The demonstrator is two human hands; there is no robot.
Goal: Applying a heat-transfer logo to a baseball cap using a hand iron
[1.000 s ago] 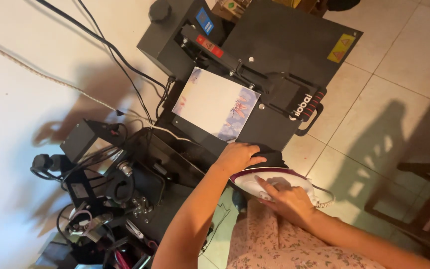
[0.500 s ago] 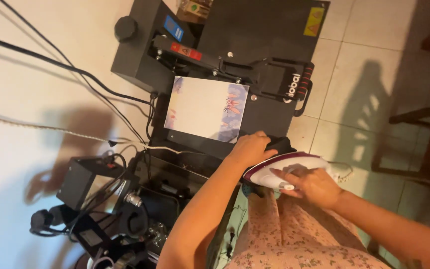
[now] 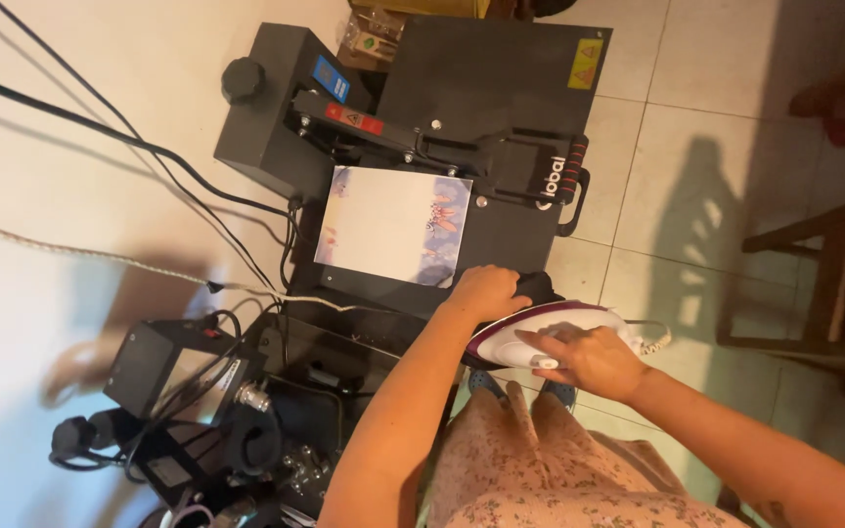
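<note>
Holding an iron [image 3: 550, 328], white and purple, low over the floor [image 3: 696, 196] just beside the black heat press [image 3: 481, 88]. Left hand [image 3: 489, 290] curling round the iron's dark front end, steadying it; right hand [image 3: 589, 360] lying closed over the top, fingers bent. Leaving a printed sheet [image 3: 393, 225] flat on the press's lower plate, swung-aside upper plate keeping it uncovered.

Both forearms are bare, with no sleeves reaching the wrists. The left hand [image 3: 486, 291] and the right hand [image 3: 589, 360] wear no gloves, rings or watch that can be made out. Below them shows a pale pink dress [image 3: 540, 469] printed with small flowers.
</note>
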